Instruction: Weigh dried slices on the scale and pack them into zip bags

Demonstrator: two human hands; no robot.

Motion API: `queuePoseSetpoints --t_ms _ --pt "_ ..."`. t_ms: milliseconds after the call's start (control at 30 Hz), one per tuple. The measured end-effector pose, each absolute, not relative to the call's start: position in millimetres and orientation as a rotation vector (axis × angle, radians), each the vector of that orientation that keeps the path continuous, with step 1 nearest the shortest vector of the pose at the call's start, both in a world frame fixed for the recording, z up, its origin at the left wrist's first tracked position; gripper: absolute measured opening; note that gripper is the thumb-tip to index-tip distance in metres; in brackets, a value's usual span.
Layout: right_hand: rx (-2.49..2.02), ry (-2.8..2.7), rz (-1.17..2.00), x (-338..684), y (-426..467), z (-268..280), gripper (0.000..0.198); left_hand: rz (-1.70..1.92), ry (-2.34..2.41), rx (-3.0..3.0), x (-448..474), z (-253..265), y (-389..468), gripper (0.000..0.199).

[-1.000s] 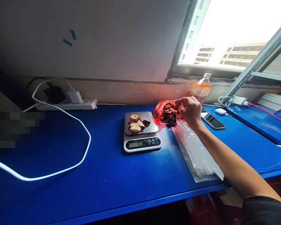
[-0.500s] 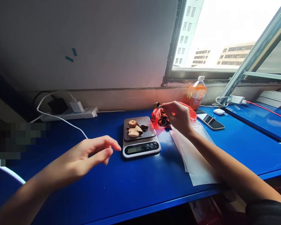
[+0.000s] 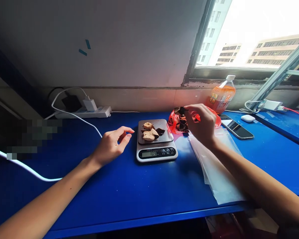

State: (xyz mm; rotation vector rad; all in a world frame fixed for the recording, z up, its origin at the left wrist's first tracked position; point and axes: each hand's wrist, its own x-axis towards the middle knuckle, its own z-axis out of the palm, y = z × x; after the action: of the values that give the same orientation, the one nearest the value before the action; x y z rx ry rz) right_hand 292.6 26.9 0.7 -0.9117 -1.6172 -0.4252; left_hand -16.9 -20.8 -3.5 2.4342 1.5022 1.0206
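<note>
Dark dried piece [image 3: 179, 111]: one item, pinched lightly in the right hand [image 3: 203, 122]; best kept in a soft pinch, as it looks brittle and could crumble.
Right-hand grip: fingertips and thumb brought together on the piece, palm turned down, other fingers folded in; the exact contact is partly hidden.
Left-hand grip: left hand [image 3: 111, 143] half curled, a gap between thumb and fingers, nothing seen in it; kept off the scale [image 3: 140, 149], it should not disturb the reading.
Metal pan [image 3: 167, 136]: carries pale slices [image 3: 149, 134] and a dark curled slice [image 3: 160, 131]; anything added calls for a low, gentle release near the middle, clear of the edge.
Display [image 3: 149, 154]: lit, last digit hard to read; a fair reading asks for both hands off the pan.
Position of piece: juts from the right fingertips on the side toward the scale, beyond the pan's right edge; well apart from the left hand.
Red bag [image 3: 172, 123]: beneath and behind the right hand, dark pieces inside; whether the held piece touches it cannot be told.
Clear bags [image 3: 218, 172]: flat under the right forearm, on the blue table [image 3: 89, 202].
</note>
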Motion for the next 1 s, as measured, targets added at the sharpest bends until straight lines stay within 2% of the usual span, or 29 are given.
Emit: queuePoseSetpoints --t_ms 200,367,467,567,700,867,1000 --pt "-1.238 -1.57 -0.51 343 55 3 0.018 1.009 1.467 2.449 -14 -3 -22 0.028" --pt "-1.459 -2.098 -0.433 358 68 -8 0.017 0.987 1.48 2.435 -14 -1 -24 0.028" --pt "-1.518 -2.236 -0.413 358 64 1 0.021 0.974 1.477 2.433 -14 -1 -24 0.028" --pt "-1.534 -2.332 -0.347 361 49 27 0.027 0.978 1.486 2.429 -14 -2 -24 0.029" --pt "-1.314 -2.501 -0.324 366 11 51 0.024 0.986 1.505 2.413 -15 1 -26 0.03" --pt "-1.353 -2.579 -0.534 375 -36 17 0.028 1.017 1.488 2.43 -14 4 -28 0.03" --pt "-1.435 -2.633 -0.448 387 -42 -14 0.025 1.024 1.46 2.463 -12 3 -30 0.029"
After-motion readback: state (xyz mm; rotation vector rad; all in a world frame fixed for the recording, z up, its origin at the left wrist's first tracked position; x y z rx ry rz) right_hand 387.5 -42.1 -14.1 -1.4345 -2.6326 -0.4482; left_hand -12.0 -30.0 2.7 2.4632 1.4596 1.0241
